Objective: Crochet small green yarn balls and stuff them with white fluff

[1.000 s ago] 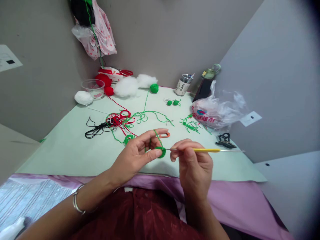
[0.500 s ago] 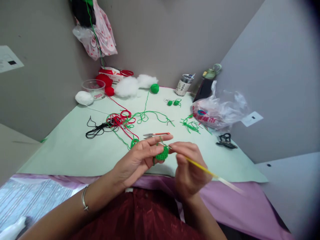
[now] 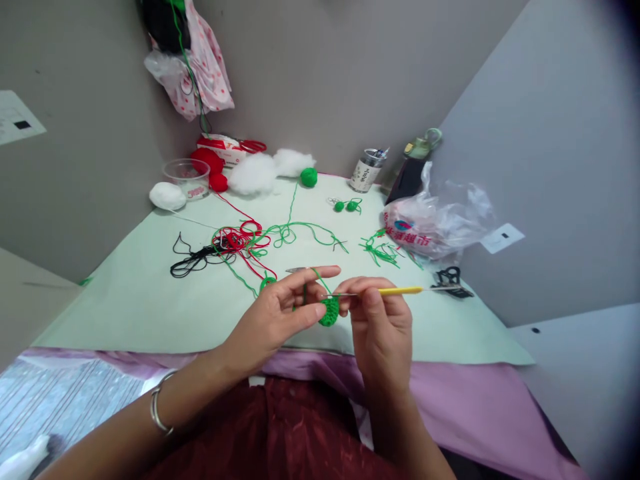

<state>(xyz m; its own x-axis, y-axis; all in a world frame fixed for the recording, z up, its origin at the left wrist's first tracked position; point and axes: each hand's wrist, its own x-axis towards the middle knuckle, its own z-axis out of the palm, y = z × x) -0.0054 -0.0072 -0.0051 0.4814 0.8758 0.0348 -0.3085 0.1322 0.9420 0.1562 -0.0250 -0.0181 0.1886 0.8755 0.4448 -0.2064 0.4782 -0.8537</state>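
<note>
Between my thumb and fingers, my left hand (image 3: 283,310) pinches a small green crocheted piece (image 3: 329,312). Green yarn (image 3: 321,279) runs over its stretched index finger down to the piece. My right hand (image 3: 383,317) grips a crochet hook (image 3: 400,291) by its yellow handle, held about level. The hook's thin metal tip lies at the top edge of the crocheted piece, where the right fingertips also come close. Behind my left hand lie a green crocheted part (image 3: 267,283), half hidden, and thread snips (image 3: 296,270), mostly covered by the fingers.
Tangled red yarn (image 3: 240,237) and black yarn (image 3: 200,259) lie left of centre. White stuffing (image 3: 254,175), a green yarn ball (image 3: 309,177) and a clear tub (image 3: 197,187) stand behind. To the right are green scraps (image 3: 381,252), a plastic bag (image 3: 425,223) and a black hair claw (image 3: 451,283).
The crochet hook has swung from slanting down to the right to nearly level. My right hand has turned with it, and the left index finger now holds the yarn taut above the piece.
</note>
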